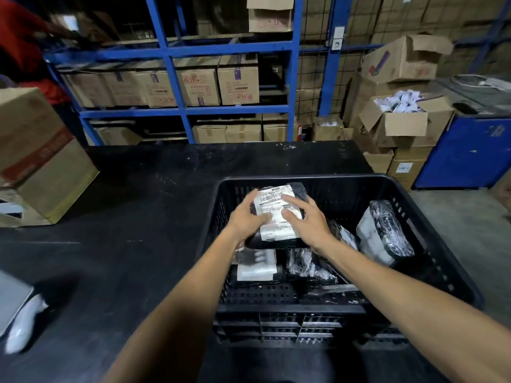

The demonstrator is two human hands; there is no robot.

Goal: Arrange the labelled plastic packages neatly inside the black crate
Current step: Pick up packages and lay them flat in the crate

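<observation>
A black slatted crate (439,261) stands on the black table, right of centre. Over its far left part, both hands hold one black plastic package with a white barcode label (276,200). My left hand (249,214) grips its left edge, thumb on the label. My right hand (307,219) lies on its right side, fingers spread over the label. Below it lies a package with a white label (257,265) and a crumpled black package (307,265). Another black-and-white package (385,229) leans against the crate's right wall.
A large cardboard box (38,161) sits on the table's left. A white pouch (22,324) lies at the near left edge. Blue racking with cartons (193,84) stands behind. A person in red (19,37) is at the far left. Open cartons (401,120) are stacked at right.
</observation>
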